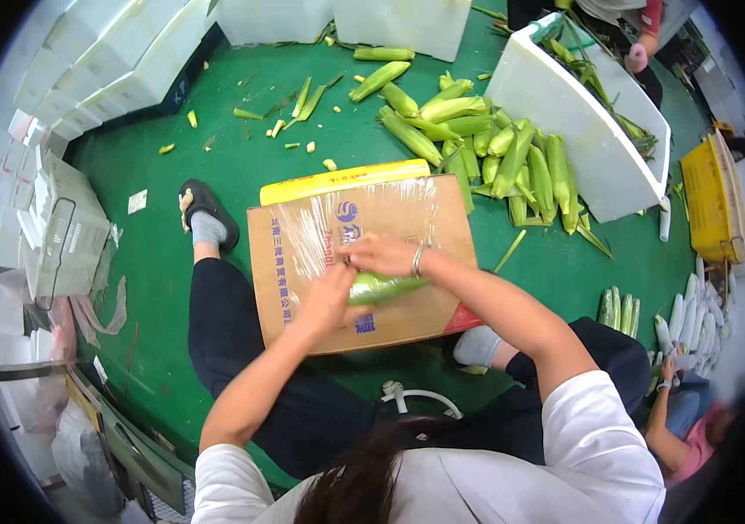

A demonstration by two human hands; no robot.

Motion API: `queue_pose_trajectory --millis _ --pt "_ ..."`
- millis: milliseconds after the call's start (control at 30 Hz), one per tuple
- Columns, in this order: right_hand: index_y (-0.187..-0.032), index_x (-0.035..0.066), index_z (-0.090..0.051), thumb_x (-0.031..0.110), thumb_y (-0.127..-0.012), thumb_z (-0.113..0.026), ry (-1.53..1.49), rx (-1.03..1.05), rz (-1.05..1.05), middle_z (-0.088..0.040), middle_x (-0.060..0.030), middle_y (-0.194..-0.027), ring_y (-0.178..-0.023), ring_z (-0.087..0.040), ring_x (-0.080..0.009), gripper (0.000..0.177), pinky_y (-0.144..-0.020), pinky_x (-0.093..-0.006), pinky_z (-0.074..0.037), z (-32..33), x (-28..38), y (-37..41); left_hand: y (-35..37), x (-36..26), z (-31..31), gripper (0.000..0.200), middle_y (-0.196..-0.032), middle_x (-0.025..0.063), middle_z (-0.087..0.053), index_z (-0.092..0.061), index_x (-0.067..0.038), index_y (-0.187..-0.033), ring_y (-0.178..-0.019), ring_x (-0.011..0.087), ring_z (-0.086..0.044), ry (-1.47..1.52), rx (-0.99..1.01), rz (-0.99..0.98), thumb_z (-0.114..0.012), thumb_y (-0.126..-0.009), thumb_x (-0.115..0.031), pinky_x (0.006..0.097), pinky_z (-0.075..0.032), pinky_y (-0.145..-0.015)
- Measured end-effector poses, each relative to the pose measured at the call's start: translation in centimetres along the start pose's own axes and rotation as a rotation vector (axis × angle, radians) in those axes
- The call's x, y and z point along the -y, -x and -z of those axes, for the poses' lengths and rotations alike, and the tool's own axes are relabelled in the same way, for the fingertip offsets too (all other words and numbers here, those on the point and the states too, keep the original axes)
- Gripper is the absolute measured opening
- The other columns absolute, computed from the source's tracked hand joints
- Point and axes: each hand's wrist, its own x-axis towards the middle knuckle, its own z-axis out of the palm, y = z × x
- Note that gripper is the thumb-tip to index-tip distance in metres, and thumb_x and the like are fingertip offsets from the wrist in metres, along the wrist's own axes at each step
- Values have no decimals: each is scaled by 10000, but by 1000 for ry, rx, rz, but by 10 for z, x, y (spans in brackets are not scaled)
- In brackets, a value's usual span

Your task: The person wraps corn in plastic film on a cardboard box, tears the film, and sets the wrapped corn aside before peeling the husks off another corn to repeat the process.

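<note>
An ear of corn [383,287] in green husk lies across the top of a cardboard box [303,249] between my legs. My left hand [327,297] is closed around its left end, slightly blurred. My right hand [381,255], with a bracelet at the wrist, reaches across just above the ear. Its fingers are bent together close to my left hand, and what they pinch is hidden. Shiny clear film stretches over the box's printed top. A yellow roll-shaped package [346,181] lies along the box's far edge.
A heap of green corn ears [503,153] lies on the floor beyond the box. Past it a white bin [582,122] holds husks. At right sit wrapped ears [696,314], a yellow crate [715,196] and a person [682,428]. Another person's hand [637,57] shows top right.
</note>
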Motion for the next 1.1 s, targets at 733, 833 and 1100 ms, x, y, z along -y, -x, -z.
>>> queue_pose_trajectory --millis 733,833,1100 --pt "-772 88 -655 476 -904 -567 -1111 -1084 -548 -484 25 -522 -397 -427 -89 419 -367 -266 -307 -127 73 224 33 -117 27 41 -748 63 -614 -621 5 -817 -714 166 -579 761 -613 290 -637 -804 -30 287 -471 -719" --pt "-798 118 -641 618 -875 -545 -1132 -658 -578 -395 46 -469 -350 -333 -74 516 -328 -257 -220 -73 117 246 -42 -172 23 236 -765 140 -601 -553 -10 -908 -703 253 -615 1799 -699 607 -545 -884 -244 348 -528 -718" --pt "-988 93 -589 307 -828 -658 -1789 -1266 -289 -593 -15 -722 -543 -556 -130 276 -404 -273 -410 -77 16 265 -203 -271 -145 588 -1060 199 -638 -432 23 -1278 -812 339 -661 1639 797 624 -652 -855 -321 440 -555 -764"
